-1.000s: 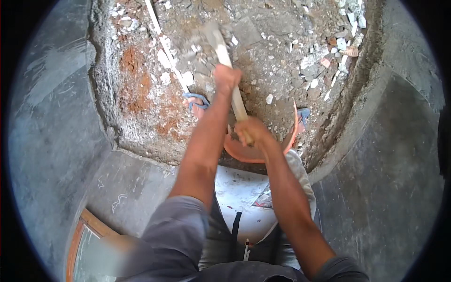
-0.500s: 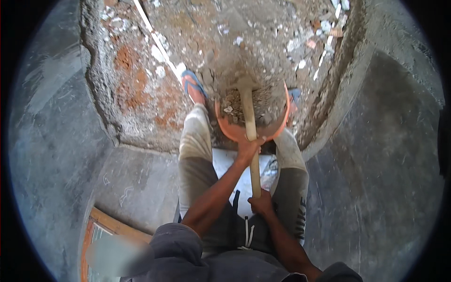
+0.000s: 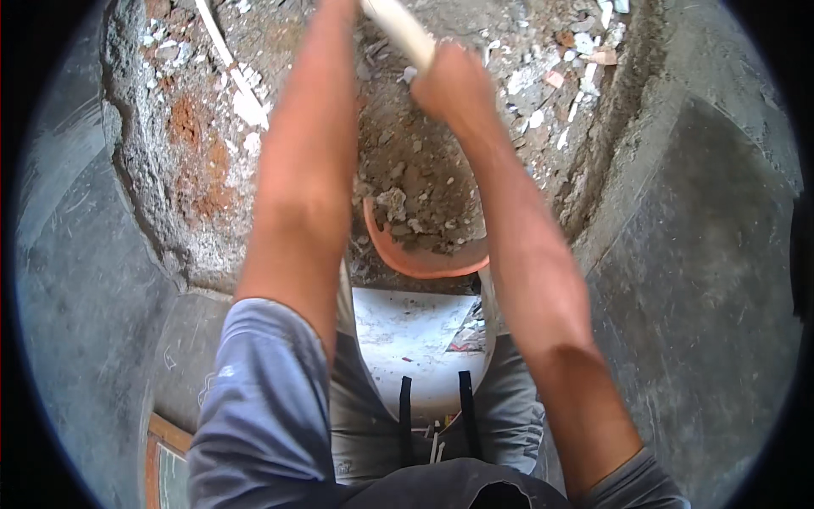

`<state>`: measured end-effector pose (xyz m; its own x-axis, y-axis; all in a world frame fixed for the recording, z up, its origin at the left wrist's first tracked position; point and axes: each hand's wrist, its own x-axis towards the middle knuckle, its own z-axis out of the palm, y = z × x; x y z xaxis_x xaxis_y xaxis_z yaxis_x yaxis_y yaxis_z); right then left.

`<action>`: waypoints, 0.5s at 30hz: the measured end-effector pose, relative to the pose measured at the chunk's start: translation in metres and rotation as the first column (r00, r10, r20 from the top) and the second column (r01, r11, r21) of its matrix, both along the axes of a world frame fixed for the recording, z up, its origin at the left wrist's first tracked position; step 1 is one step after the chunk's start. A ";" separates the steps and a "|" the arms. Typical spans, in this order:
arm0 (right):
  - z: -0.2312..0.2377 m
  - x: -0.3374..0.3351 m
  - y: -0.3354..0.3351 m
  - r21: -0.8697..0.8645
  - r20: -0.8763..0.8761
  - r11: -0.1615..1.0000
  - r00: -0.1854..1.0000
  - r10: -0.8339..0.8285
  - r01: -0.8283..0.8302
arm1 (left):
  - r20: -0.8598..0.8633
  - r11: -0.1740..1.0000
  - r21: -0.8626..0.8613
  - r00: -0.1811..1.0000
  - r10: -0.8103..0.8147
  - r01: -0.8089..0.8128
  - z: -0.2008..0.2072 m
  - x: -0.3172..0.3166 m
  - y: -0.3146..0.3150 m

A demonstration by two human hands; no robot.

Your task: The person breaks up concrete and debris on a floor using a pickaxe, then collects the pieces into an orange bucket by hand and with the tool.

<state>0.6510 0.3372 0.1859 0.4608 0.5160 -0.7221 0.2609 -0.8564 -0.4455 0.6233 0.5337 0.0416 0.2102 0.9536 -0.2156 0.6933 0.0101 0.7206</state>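
Both my arms reach up toward the top of the head view. My right hand [image 3: 456, 87] is closed around the pale wooden handle [image 3: 400, 32] of a hoe. The handle slants up and left out of the picture, and the hoe's head is not visible. My left forearm [image 3: 315, 110] runs past the top edge, leaving the left hand out of sight. Below the hands, between my forearms, lies an orange basin [image 3: 428, 265] with a curved rim. Grey-brown soil and broken rubble [image 3: 424, 204] fill it and spread beyond its far side.
A white sheet-like surface [image 3: 407, 327] lies between my legs. Rubble and white fragments [image 3: 585, 59] are scattered at the far right. A thin white strip [image 3: 222, 51] lies at the far left. Grey concrete [image 3: 670, 339] surrounds the dug area, with a wooden frame [image 3: 165, 437] at lower left.
My hands have swung the hoe up from the basin toward the top of the view. Its head has left the rubble, and my left hand has gone out of the picture.
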 end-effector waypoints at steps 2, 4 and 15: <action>-0.007 -0.050 -0.039 -0.123 -0.069 0.991 0.996 -0.054 0.046 | -0.268 0.994 0.103 0.961 0.066 -0.040 -0.050 -0.047 -0.029; -0.019 -0.044 -0.128 -0.349 0.030 0.936 0.999 -0.028 0.037 | -0.266 0.826 -0.445 0.932 0.248 -0.346 -0.050 -0.028 -0.154; 0.079 -0.165 -0.200 -0.438 0.020 0.899 0.999 0.031 -0.019 | -0.097 0.485 -0.799 0.872 0.480 -0.356 0.006 -0.157 -0.262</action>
<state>0.4859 0.1371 0.2653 0.4732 0.1625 -0.8658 0.2914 -0.9564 -0.0203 0.4661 0.2720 0.0479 -0.0832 0.4056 -0.9103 0.3587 0.8644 0.3523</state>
